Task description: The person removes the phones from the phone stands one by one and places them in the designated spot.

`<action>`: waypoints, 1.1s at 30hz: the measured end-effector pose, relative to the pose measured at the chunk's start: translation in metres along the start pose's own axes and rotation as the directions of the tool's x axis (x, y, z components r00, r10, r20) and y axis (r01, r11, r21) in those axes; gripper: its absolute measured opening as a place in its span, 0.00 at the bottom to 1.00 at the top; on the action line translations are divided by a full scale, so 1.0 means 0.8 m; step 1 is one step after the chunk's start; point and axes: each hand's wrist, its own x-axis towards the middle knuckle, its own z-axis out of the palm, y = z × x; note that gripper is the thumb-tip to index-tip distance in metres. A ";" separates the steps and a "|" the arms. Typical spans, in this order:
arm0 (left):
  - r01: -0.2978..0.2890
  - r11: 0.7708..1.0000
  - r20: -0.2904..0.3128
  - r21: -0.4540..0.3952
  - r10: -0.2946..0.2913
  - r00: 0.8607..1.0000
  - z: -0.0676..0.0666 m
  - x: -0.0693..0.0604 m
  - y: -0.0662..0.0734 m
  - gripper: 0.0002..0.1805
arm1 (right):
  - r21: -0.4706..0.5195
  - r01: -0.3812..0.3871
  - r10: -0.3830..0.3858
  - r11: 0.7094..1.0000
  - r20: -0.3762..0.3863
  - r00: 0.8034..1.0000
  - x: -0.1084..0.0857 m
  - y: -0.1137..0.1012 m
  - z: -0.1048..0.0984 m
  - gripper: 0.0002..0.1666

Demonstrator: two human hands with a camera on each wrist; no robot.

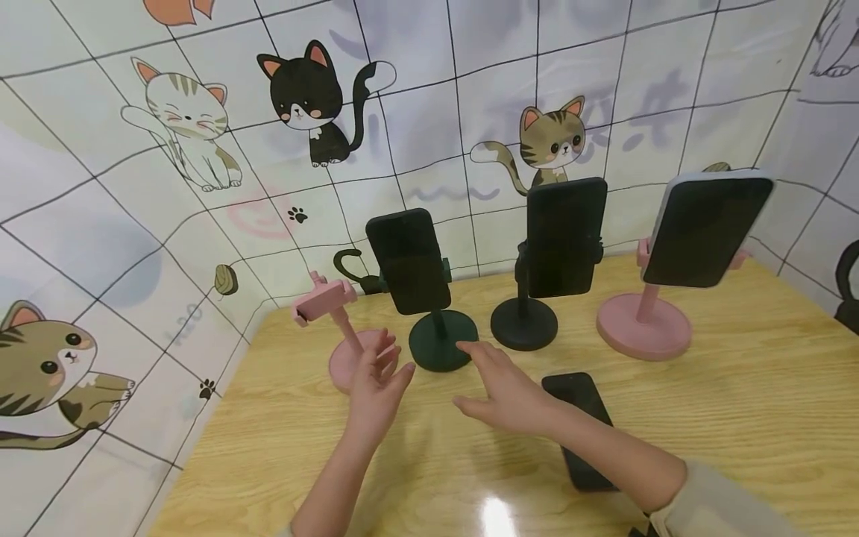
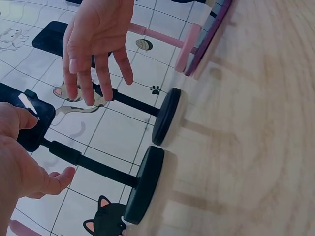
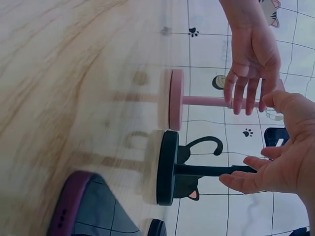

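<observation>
Both hands hover above the table with nothing in them. The left hand (image 1: 377,388), fingers relaxed and spread, is in front of the empty pink stand (image 1: 345,328). My right hand (image 1: 503,388) has its fingers extended, near the base of the dark green stand (image 1: 444,341), which holds a black phone (image 1: 408,261). In the left wrist view the left hand (image 2: 29,157) and the right hand (image 2: 98,44) face each other across a gap. The right wrist view shows the right hand (image 3: 280,152) beside the green stand's pole (image 3: 206,170), and the left hand (image 3: 253,64) by the pink one.
A black stand (image 1: 523,324) holds another phone (image 1: 565,239); at the right a pink stand (image 1: 644,327) holds a white-edged device (image 1: 710,230). A phone (image 1: 584,425) lies flat on the wooden table (image 1: 751,432), under the right forearm. Behind stands a cat-patterned wall covering (image 1: 429,89).
</observation>
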 end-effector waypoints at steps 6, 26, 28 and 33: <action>-0.018 1.000 -0.002 -0.017 0.018 1.000 0.006 0.005 0.014 0.35 | 0.039 -0.044 0.046 0.998 -0.053 0.998 0.007 -0.012 0.000 0.45; -0.049 0.999 -0.083 -0.002 0.049 0.995 0.014 0.027 0.036 0.37 | 0.160 -0.040 0.066 0.986 -0.163 0.984 0.034 -0.031 -0.025 0.50; -0.051 0.999 -0.083 -0.007 0.051 0.995 0.013 0.029 0.037 0.37 | 0.148 -0.029 0.056 0.989 -0.181 0.982 0.038 -0.029 -0.028 0.49; -0.054 0.999 -0.074 0.000 0.054 0.996 0.011 0.037 0.041 0.37 | 0.115 -0.031 0.055 0.993 -0.213 0.976 0.045 -0.023 -0.037 0.47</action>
